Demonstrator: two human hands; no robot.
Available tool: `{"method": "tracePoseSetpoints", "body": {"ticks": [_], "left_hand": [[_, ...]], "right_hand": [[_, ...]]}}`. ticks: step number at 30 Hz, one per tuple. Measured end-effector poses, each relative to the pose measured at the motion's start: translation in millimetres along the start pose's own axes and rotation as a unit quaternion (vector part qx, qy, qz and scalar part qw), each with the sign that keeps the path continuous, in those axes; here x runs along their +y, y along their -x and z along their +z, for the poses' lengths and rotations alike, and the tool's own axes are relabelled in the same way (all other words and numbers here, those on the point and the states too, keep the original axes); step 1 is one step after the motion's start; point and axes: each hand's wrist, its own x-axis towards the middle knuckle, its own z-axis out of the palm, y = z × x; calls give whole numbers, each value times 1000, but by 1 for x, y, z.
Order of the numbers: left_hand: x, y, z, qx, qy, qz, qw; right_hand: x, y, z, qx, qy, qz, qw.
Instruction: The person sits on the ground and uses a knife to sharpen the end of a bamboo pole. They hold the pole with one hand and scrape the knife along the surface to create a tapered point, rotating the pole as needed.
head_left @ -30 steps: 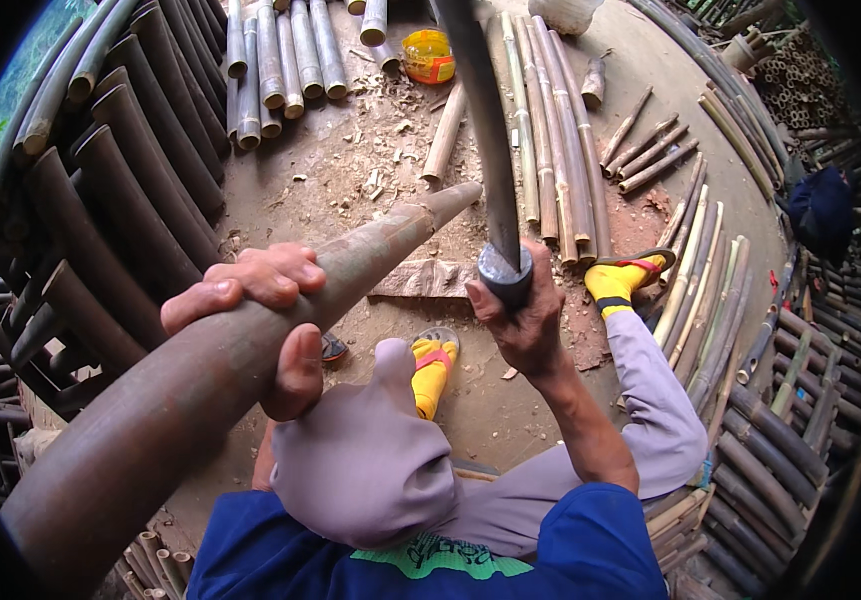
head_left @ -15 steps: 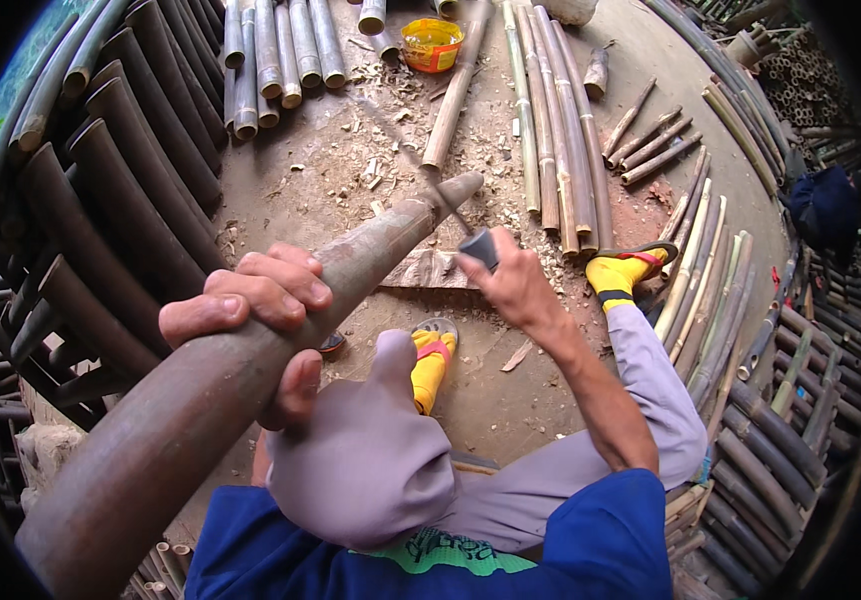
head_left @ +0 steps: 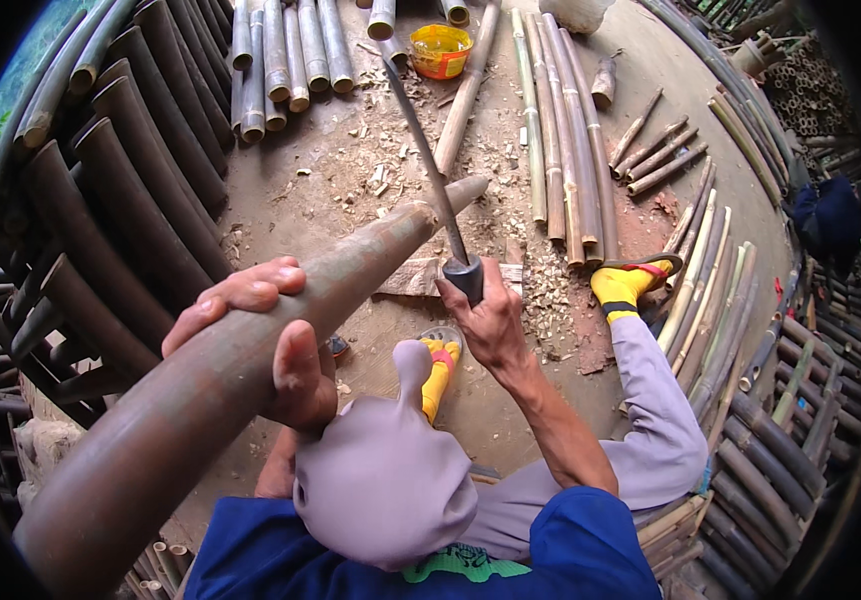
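A thick brown bamboo pole (head_left: 200, 410) slants from the lower left up to the middle, its far end narrowing near a node. My left hand (head_left: 302, 378) holds it midway, fingers over the far side and thumb on the near side. In my right hand (head_left: 498, 325) is the dark handle of a long knife (head_left: 420, 140). The blade points up and to the left, passing over or beside the pole's narrow end; whether it touches cannot be told. A flat piece of wood (head_left: 405, 280) lies on the ground behind the pole.
Wood chips (head_left: 380, 165) litter the ground ahead. Large bamboo poles (head_left: 140, 220) are stacked at the left. Long thin poles (head_left: 575, 140) and short pieces (head_left: 665, 150) lie at the right. A yellow-red tub (head_left: 440, 50) stands at the back. My feet wear yellow socks (head_left: 618, 288) and sandals.
The knife has swung more upright, and my right hand has moved slightly left and nearer. My left thumb has shifted up along the pole, with the fingers looser. The view has shifted slightly.
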Motion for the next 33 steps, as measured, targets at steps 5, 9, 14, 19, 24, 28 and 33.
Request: {"method": "tracePoseSetpoints", "body": {"ticks": [5, 9, 14, 19, 24, 28, 33], "left_hand": [[5, 4, -4, 30, -1, -19, 999], [13, -2, 4, 55, -4, -18, 998], [6, 7, 1, 56, -18, -47, 997], [11, 5, 5, 45, -24, -52, 997], [4, 8, -1, 82, -57, -58, 993], [-4, -30, -14, -58, -88, -29, 994], [56, -102, -54, 197, -73, -13, 978]], "right_hand": [[-28, 10, 2, 117, -44, -163, 979], [-1, 0, 12, -30, -36, 58, 997], [-30, 15, 3, 95, -63, -95, 989], [11, -1, 9, -5, 12, 80, 997], [7, 29, 0, 109, -73, 26, 991], [14, 31, -6, 119, -39, 13, 992], [39, 51, -12, 102, -123, 140, 977]]}}
